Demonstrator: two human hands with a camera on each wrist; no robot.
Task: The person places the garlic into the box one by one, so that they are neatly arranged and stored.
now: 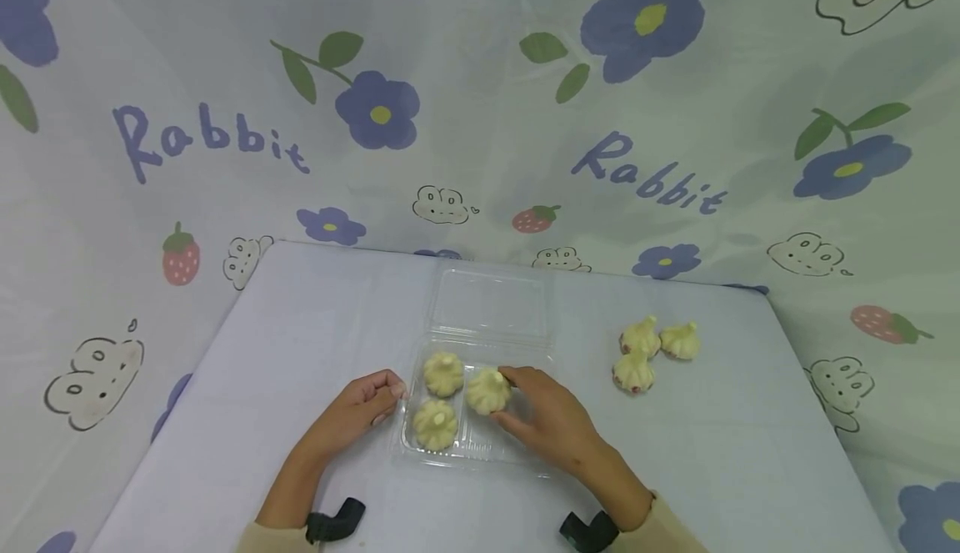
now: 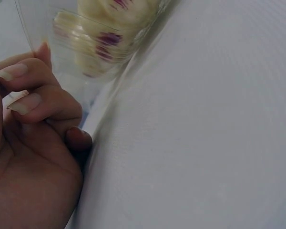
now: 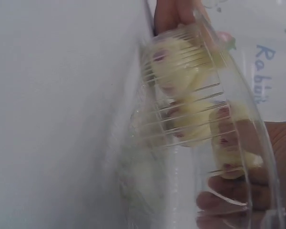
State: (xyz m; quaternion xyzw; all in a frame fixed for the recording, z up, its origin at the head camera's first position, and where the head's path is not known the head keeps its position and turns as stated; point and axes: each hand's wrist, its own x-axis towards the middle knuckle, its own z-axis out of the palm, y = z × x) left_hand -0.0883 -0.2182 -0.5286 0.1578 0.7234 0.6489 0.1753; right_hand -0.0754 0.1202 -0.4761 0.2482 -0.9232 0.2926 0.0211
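A clear plastic clamshell container [image 1: 480, 455] lies with its lid [image 1: 491, 303] folded back behind it. Its left side holds two garlic bulbs, a rear one [image 1: 442, 373] and a front one [image 1: 435, 425]. My left hand [image 1: 365, 403] pinches the container's left rim between thumb and forefinger, the other fingers curled, as the left wrist view shows. Over the right compartment, my right hand [image 1: 551, 415] grips a third garlic bulb [image 1: 487, 391] between thumb and fingers, its stem upward. In the right wrist view this held bulb [image 3: 229, 148] appears through the ribbed clear wall.
Three more garlic bulbs sit close together to the right of the container: one at the back [image 1: 640, 338], one in front [image 1: 633, 372] and one at the right [image 1: 681, 341]. A white cloth [image 1: 720, 461] covers the table. Behind it hangs a patterned curtain [image 1: 465, 144].
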